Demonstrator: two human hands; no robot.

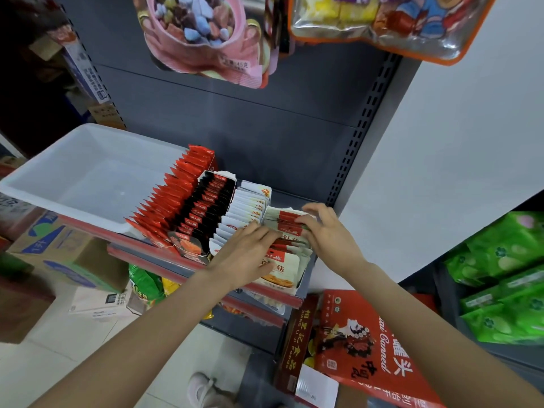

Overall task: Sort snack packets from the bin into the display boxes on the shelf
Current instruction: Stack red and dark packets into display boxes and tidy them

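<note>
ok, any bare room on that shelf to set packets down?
Bare: the white bin, nothing inside, left of the red packets. Crowded: four packed rows fill the shelf to the right upright; both hands, left and right, are on the beige packets.

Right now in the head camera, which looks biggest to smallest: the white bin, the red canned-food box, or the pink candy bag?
1. white bin
2. red canned-food box, nearer the camera, so unsure against the bin
3. pink candy bag, partly cropped

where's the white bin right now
In the head view the white bin sits on the shelf's left end, directly left of the row of red packets.
</note>
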